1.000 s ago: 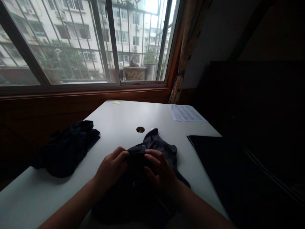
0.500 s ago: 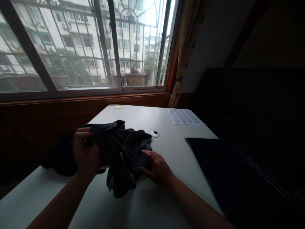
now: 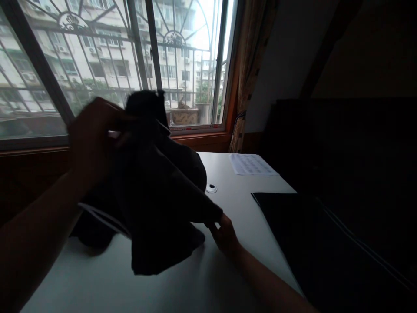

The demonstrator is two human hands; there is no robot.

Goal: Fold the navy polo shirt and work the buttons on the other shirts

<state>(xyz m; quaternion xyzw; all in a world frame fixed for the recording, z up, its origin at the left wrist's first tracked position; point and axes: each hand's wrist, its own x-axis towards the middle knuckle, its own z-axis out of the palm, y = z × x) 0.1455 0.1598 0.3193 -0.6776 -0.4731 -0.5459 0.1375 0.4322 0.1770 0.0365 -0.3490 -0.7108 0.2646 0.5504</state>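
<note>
A dark garment [image 3: 159, 191] with thin pale piping is lifted over the table, its lower part hanging down in folds. My left hand [image 3: 93, 134] is raised at the left and closed on its upper part, smeared a little by motion. Lower down on the right, my right hand [image 3: 226, 234] pinches the end of a narrow section, pulling it out sideways. What kind of garment it is I cannot make out in the dim light. More dark cloth [image 3: 93, 230] lies behind it on the left, partly hidden.
The white table [image 3: 234, 195] carries a flat dark cloth with pale stripes [image 3: 293, 234] along its right side. Printed sheets [image 3: 252, 164] lie at the far right corner, and a round cable-hole ring [image 3: 211, 188] sits mid-table. A barred window [image 3: 182, 65] stands behind.
My left hand has risen, lifting the garment off the table and spreading it. My right hand, whose fingers were apart against the cloth, has moved slightly right and now pinches it.
</note>
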